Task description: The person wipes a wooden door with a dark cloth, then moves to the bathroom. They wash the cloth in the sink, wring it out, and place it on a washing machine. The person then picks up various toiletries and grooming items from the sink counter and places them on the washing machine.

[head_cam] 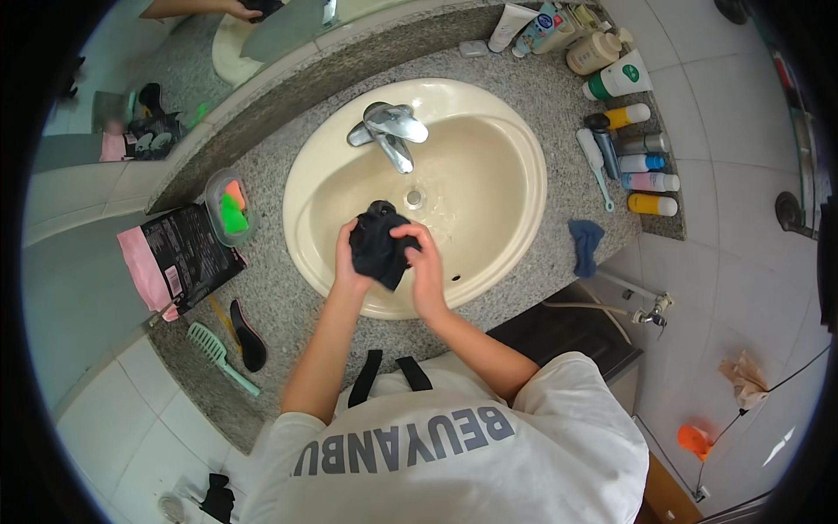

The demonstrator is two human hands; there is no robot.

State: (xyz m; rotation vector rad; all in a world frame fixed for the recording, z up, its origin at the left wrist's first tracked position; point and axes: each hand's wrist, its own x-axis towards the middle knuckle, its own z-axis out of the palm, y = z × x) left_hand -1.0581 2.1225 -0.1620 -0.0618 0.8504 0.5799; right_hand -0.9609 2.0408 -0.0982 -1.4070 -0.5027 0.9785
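Note:
A bunched black cloth (380, 249) is held between both hands over the near left part of the cream oval sink (488, 196). My left hand (350, 259) grips its left side, palm against the fabric. On the other side my right hand (424, 262) curls over the cloth with its fingers and thumb. The fabric looks wet, and one corner hangs down toward the sink's near rim. Behind it the chrome single-lever faucet (393, 134) points into the basin, and no stream of water shows from it. A metal drain plug (414, 198) sits in the bottom.
On the left of the granite counter lie a soap dish (229, 208), a pink-and-black pouch (183, 259), a mint hairbrush (221, 357) and a black brush (249, 337). To the right are a blue cloth (586, 247), a white brush (594, 167) and several bottles (648, 181). A mirror (124, 85) stands behind.

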